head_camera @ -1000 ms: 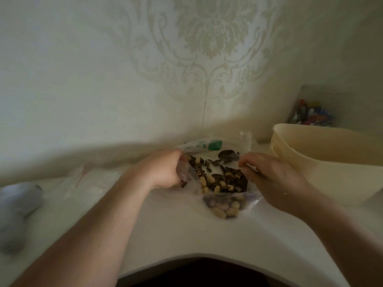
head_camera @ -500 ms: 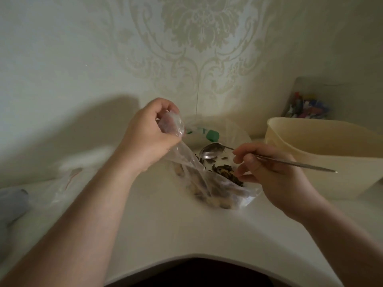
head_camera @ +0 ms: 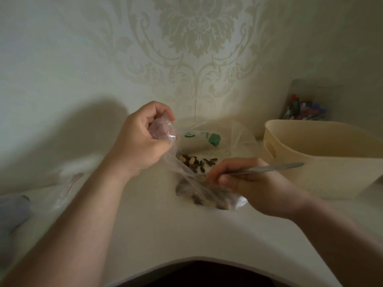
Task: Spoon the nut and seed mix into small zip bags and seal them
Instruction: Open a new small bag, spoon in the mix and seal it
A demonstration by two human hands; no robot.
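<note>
My left hand [head_camera: 141, 141] is raised above the table and grips the bunched top edge of a clear plastic bag [head_camera: 182, 172]. The bag stretches down to the right, where it holds a nut and seed mix [head_camera: 193, 161] of dark seeds and pale nuts. My right hand [head_camera: 240, 179] grips a metal spoon [head_camera: 269, 168] by its handle. The spoon's bowl is pushed down into the bag and hidden by plastic and my fingers. Another clear bag with a green and white label [head_camera: 207, 137] lies behind.
A cream plastic tub [head_camera: 323, 160] stands at the right, close to my right hand. Behind it a clear container holds coloured items [head_camera: 302, 109]. Small clear zip bags [head_camera: 70, 179] lie at the left, and grey cloth [head_camera: 12, 212] sits at the far left edge. The wall is close behind.
My left hand lifted the bag's edge off the table and holds it up. My right hand took up the spoon and lowered its bowl into the mix.
</note>
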